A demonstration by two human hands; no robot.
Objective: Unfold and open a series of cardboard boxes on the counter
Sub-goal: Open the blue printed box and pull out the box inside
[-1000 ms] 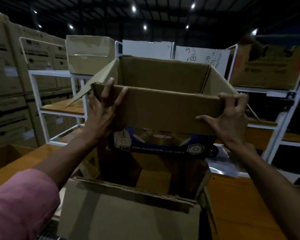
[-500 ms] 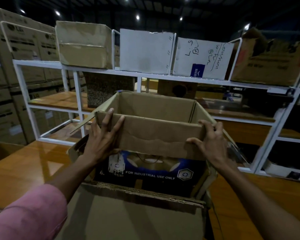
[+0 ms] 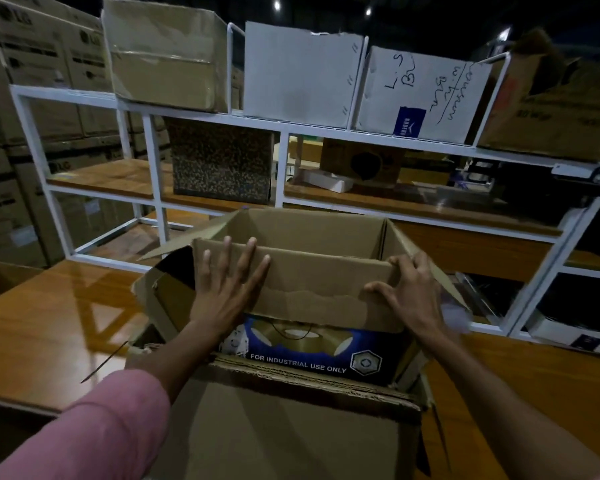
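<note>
An opened brown cardboard box [image 3: 319, 285] with a blue printed panel reading "FOR INDUSTRIAL USE ONLY" stands on the wooden counter [image 3: 49, 327], its top flaps up. My left hand [image 3: 227, 289] lies flat with spread fingers against the box's near flap. My right hand [image 3: 413, 292] grips the near right corner of that flap, fingers curled over its edge. In front of it, closest to me, lies another brown cardboard box [image 3: 284, 434] with a ragged corrugated edge.
A white metal shelf rack [image 3: 281, 168] stands behind the counter, holding brown and white cartons on top and a speckled box [image 3: 222, 161] below. Stacked cartons [image 3: 21, 133] fill the left side. A further box edge [image 3: 0, 275] shows at far left.
The box has come down from chest height toward the counter, with both hands on its near flap. My left fingers have spread flatter on the flap. The view has tilted downward.
</note>
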